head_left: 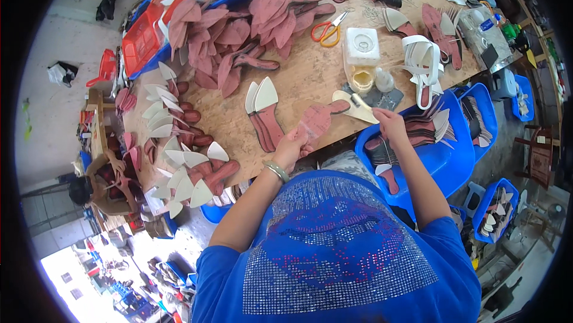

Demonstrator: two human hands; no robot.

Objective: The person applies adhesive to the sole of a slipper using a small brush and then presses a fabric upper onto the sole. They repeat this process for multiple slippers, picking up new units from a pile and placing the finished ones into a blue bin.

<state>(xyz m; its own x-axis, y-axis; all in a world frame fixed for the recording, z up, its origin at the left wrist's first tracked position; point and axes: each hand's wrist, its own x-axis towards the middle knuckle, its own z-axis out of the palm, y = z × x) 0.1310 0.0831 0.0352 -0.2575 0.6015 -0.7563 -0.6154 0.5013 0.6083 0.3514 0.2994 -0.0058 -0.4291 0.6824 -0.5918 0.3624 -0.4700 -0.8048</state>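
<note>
A reddish-brown shoe insole (317, 119) is gripped at one end by my left hand (290, 149), near the table's front edge. My right hand (391, 127) pinches a small brush (362, 103) with a pale head. The brush is over a cream pointed piece (351, 113) beside the insole's narrow end; whether it touches is unclear. Beyond the brush stands a jar of yellowish glue (362, 78), next to a white square container (362, 45). Left of my left hand lie insoles with cream tips (263, 114), side by side.
Piles of reddish insoles (230, 36) cover the far left of the wooden table (310, 72). Cream-tipped insoles (191, 156) line its left side. Scissors (329, 29) lie at the back, and a white strap roll (422, 60) to the right. Blue bins (453, 162) stand by my right arm.
</note>
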